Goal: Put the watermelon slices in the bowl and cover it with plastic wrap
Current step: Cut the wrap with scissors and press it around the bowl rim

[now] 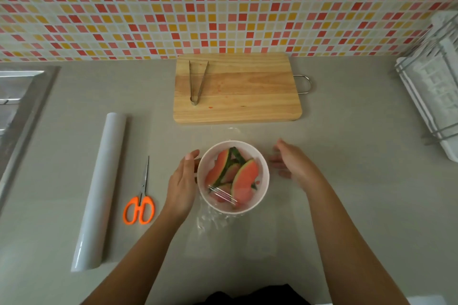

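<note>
A white bowl [264, 168] stands on the grey counter near me and holds several watermelon slices [244, 182] with red flesh and green rind. A sheet of clear plastic wrap [210, 220] lies over the bowl and spreads onto the counter around it, with wrinkles showing at the near side. My left hand [182, 184] rests flat against the bowl's left side, pressing on the wrap. My right hand [295, 164] hovers just right of the bowl, fingers spread, a little apart from the rim.
The roll of plastic wrap [100, 190] lies at the left, with orange-handled scissors [140, 202] beside it. Behind the bowl is a wooden cutting board [247, 91] with metal tongs [197, 82] on it. A sink [14, 96] is far left, a dish rack [431, 86] far right.
</note>
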Demonstrator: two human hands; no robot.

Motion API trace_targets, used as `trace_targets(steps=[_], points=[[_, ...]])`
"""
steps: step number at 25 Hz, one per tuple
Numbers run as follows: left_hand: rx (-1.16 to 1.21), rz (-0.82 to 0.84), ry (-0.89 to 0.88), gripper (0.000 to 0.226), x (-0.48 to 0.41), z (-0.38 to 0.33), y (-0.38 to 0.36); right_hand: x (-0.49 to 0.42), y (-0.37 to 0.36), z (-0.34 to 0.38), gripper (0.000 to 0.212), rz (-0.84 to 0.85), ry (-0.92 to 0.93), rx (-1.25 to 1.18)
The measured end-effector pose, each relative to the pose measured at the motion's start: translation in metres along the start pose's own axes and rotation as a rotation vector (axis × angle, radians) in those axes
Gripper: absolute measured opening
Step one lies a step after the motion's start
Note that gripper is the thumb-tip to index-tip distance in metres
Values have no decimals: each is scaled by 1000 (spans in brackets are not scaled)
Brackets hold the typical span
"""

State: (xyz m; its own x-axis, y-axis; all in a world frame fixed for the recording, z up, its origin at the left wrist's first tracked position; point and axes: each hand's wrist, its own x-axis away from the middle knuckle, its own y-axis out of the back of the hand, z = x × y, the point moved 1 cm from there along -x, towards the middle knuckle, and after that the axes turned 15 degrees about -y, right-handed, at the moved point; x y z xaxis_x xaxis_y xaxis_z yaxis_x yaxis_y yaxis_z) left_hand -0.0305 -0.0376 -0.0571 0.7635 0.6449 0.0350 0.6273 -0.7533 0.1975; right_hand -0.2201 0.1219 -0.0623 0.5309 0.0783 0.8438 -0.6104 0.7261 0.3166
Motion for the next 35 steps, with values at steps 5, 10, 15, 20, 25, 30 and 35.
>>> trace_targets(steps=[5, 10, 15, 20, 25, 30, 35], points=[[-204, 248, 141, 69, -37, -7, 5, 14, -15, -16, 52, 147, -23, 85], [-61, 355, 292, 58, -73, -13, 3, 25, -22, 5, 21, 229, 17, 1], [100, 368, 317, 38, -79, -6, 7, 24, -23, 26, 11, 249, 16, 24], [406, 191, 587, 17, -81, -7, 4, 19, -28, 28, 33, 261, -108, -237], [320, 280, 568, 35, -82, -11, -2, 18, -33, 26, 43, 303, -118, -339], [215, 264, 421, 39, -82, -14, -7, 24, -30, 25, 48, 321, -57, -106], [267, 116, 374, 33, -74, -12, -13, 24, -43, 26, 29, 202, 2, -348]])
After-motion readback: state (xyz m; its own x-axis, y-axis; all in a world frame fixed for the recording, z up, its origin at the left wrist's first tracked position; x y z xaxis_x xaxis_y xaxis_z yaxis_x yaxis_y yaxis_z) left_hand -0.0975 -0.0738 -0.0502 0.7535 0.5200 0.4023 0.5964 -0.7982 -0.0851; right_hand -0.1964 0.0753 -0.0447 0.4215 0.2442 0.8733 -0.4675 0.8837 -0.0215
